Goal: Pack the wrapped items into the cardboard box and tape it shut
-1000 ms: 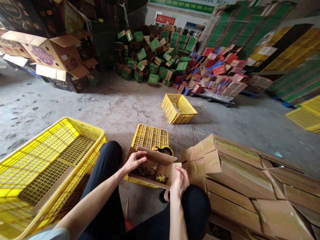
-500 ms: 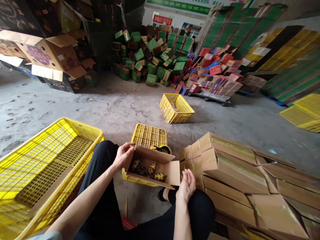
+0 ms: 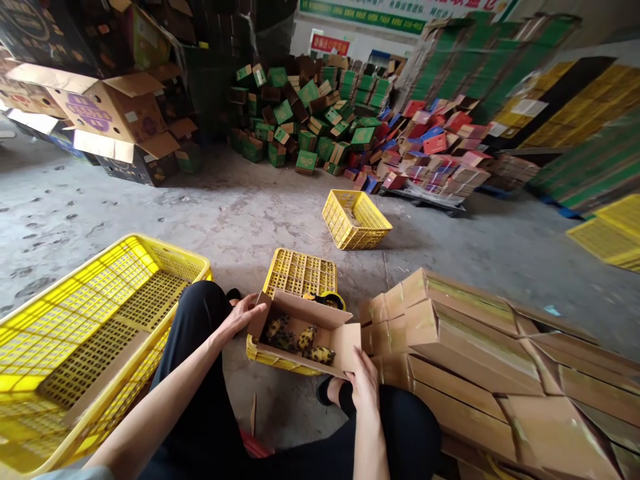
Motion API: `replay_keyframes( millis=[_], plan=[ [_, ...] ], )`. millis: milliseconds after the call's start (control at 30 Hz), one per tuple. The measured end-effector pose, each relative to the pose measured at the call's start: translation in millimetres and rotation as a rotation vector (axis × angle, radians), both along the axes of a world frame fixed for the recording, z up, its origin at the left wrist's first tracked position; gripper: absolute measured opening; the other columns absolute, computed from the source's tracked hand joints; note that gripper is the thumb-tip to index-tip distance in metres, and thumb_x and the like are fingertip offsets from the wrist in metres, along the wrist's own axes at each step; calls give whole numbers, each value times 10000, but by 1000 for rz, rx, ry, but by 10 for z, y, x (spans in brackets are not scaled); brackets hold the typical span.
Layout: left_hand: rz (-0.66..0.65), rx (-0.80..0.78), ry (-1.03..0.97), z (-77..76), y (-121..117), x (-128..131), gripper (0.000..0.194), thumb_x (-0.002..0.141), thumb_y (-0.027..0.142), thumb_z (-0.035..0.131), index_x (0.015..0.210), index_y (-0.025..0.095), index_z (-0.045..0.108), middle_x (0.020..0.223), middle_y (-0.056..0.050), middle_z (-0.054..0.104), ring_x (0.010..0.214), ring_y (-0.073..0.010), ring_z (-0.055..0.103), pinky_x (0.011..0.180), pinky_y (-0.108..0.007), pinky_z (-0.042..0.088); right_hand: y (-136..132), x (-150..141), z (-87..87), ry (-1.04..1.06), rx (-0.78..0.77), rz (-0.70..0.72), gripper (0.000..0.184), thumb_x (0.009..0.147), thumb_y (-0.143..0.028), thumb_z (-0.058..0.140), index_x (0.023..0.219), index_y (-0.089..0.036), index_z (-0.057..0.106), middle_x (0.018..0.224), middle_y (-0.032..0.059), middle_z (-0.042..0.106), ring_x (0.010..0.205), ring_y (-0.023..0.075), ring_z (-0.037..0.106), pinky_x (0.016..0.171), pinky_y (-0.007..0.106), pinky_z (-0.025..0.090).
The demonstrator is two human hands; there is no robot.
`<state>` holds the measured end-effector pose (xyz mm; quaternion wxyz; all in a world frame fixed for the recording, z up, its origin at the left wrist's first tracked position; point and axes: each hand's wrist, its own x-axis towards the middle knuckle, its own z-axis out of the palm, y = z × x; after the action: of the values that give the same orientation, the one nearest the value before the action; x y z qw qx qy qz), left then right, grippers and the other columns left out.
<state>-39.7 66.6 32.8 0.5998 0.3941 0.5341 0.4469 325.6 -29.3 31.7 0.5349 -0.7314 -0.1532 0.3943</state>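
Note:
An open cardboard box rests on an upturned yellow crate between my knees, its end flaps raised. Several yellow, dark-spotted items, perhaps fruit, lie at the bottom; their exact kind is unclear. My left hand lies with fingers stretched out against the left flap. At the opposite end, my right hand pinches the edge of the right flap. Behind the box, a tape dispenser with black and yellow parts sits on the crate, partly hidden by the box wall.
To my left stands a large yellow crate with a cardboard piece inside. Stacked flattened cartons flank my right knee. Another yellow crate is ahead on the floor. Green boxes and red boxes lie heaped farther back.
My right hand has closed from beside the right flap onto its edge. My left hand has shifted slightly down along the left flap, which now stands more upright.

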Motion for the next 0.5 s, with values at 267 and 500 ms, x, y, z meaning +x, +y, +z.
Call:
replay_keyframes(
  millis=[267,500],
  plan=[
    [-130,38,23,86,-6,0,420,658,403,799,982,139,763,851,-67,780,811,-259,708,695,-294,495,44,-96,-58,42,95,-59,734,542,-653,829,1126,-215,754,1203,132,765,1129,363,722,761,428,642],
    [-53,8,-61,70,33,139,626,650,481,852,1154,123,750,983,-102,806,890,-288,733,740,-313,524,81,-88,-130,41,100,-70,719,569,-669,818,1131,-224,762,1140,125,786,1105,356,737,753,422,643]
  ],
)
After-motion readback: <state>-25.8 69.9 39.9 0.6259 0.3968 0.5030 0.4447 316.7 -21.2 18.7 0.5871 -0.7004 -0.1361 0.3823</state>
